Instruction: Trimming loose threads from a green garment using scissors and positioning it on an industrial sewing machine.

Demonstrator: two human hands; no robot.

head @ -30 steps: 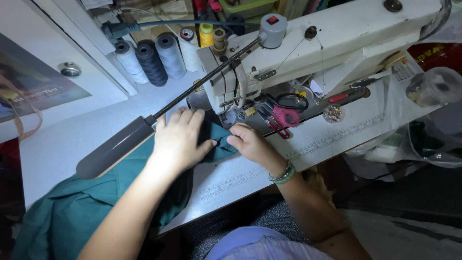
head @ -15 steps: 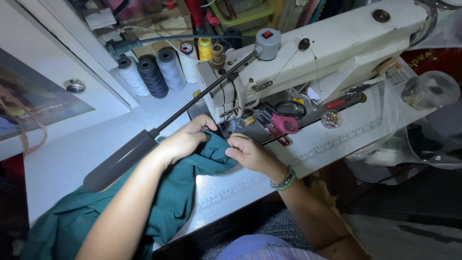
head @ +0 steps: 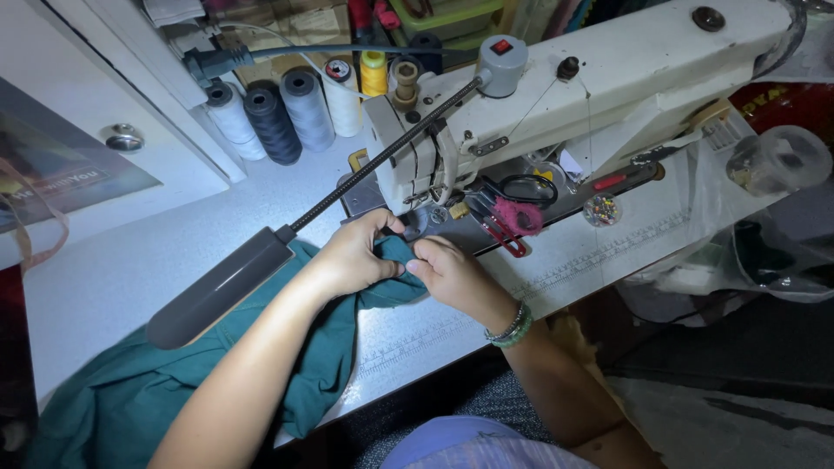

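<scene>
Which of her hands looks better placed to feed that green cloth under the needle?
Probably the left hand: it pinches the teal fabric right in front of the sewing machine's needle area. The right hand grips the same edge, slightly farther back.

A pale desk [head: 104, 260] fills the view under bright local light, with a white panel [head: 78, 113] along its far-left edge and dark, dim floor [head: 738, 391] at the right.

lamp arm [head: 382, 165] crossing left, bare table [head: 130, 260] beyond, thread spools [head: 278, 113] behind
</scene>
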